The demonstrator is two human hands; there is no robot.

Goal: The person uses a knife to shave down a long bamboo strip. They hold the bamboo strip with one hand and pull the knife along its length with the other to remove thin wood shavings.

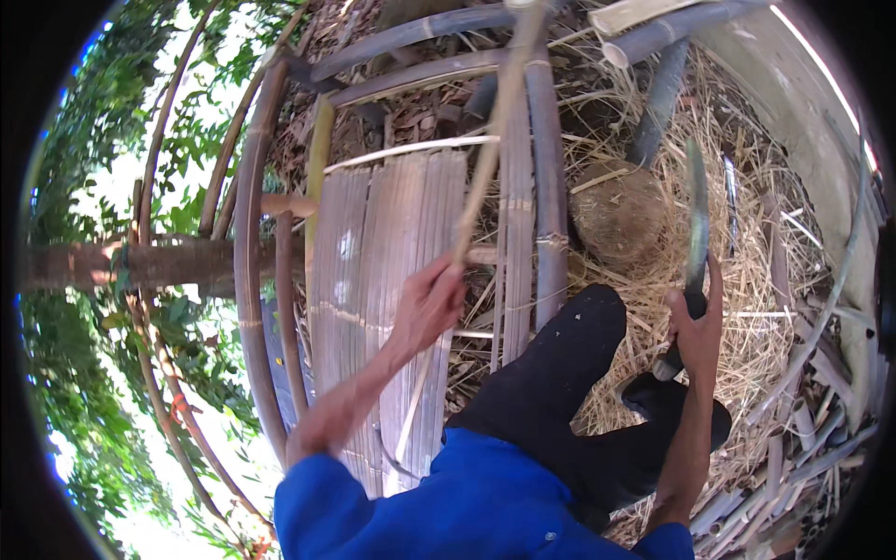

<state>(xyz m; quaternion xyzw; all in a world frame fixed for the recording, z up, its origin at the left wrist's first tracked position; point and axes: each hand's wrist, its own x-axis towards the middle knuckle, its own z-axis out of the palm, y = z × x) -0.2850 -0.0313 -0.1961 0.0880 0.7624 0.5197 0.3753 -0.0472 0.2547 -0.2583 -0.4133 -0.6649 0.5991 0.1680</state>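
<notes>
Head view, left grip: A worker's left grip (431, 303) is clenched around a long, narrow bamboo strip (502, 117), fingers folded in with no visible gap; the hand is slightly blurred.
Head view, right grip: The right grip (698, 322) grasps a knife (698, 219) by its dark handle, thumb on the near side and a finger stretched up along the other; the handle's end juts out below the hand.
Bamboo strip: It rises from the left grip toward the top edge, slanting over the frame of the slatted surface (341, 224).
Knife: The long, slightly curved blade points upward above the straw-coloured shavings (761, 350), well apart from the strip.
Worker: Blue shirt (439, 504) and black trousers (551, 373) fill the lower middle, one knee bent between the two hands.
Ground: A round wooden block (618, 219) stands among the shavings, between the surface's frame and the blade, with a dark bamboo pole (661, 103) just beyond it.
Edges: Green foliage (93, 159) lines the left; cut bamboo pieces (747, 513) lie heaped at lower right.
</notes>
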